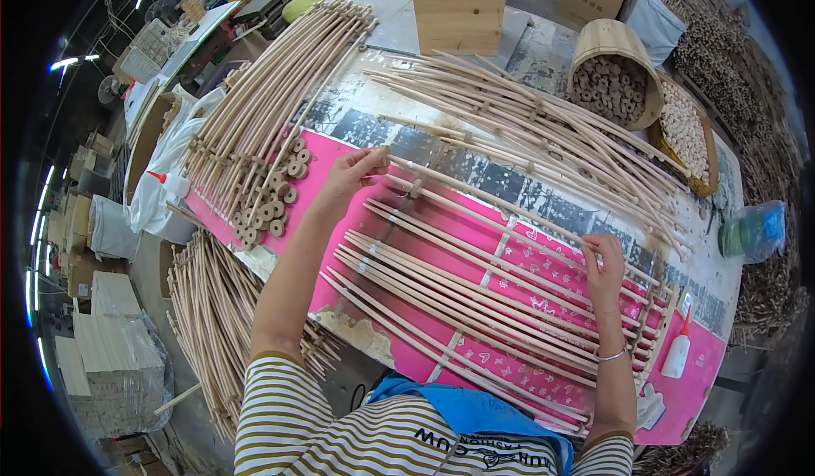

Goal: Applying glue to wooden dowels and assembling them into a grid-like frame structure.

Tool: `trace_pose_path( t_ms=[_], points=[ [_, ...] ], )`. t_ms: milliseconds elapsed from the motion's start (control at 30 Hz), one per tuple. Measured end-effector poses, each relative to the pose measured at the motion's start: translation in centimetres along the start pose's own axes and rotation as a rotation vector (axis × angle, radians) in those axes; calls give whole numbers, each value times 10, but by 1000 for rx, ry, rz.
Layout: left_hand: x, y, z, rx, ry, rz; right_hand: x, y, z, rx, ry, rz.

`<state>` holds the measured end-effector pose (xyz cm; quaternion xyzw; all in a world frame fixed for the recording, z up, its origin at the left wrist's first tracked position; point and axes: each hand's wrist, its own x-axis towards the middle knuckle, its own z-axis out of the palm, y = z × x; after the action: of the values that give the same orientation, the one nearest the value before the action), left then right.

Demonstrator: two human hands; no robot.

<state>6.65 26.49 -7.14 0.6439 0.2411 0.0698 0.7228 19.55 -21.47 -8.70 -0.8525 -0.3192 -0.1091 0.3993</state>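
My left hand [361, 173] is closed, its fingertips pinching a small wooden end piece [384, 155] at the left end of a long pale wooden rod [492, 202]. Farther along the same rod, my right hand [604, 266] is closed around it, a bracelet on the wrist. Several similar rods [450, 282] lie side by side below it on a pink patterned sheet [352, 353]. Their right ends meet a wooden crosspiece [658, 332]. Left of my left forearm is a pile of round wooden rings with holes [270, 211].
Bundles of rods lie at the left [255, 107] and far right [535, 124]. A wooden bucket [607, 42] holds rings, beside a basket of small pale pieces [686, 128]. White glue bottles with red tips stand right [677, 355] and left [176, 184]. A wooden box [459, 9] stands behind.
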Motion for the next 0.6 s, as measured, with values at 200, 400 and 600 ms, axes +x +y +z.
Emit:
trace_pose_path(
  t_ms=[200, 400, 600],
  points=[
    [3, 0, 13, -79, -30, -30, 10, -8, -1, -26, 29, -48],
    [-4, 5, 29, -59, -15, -51, 11, -13, 2, -33, 14, -64],
    [12, -2, 42, -2, -71, -6, 5, 15, -9, -180, -37, -69]
  ],
)
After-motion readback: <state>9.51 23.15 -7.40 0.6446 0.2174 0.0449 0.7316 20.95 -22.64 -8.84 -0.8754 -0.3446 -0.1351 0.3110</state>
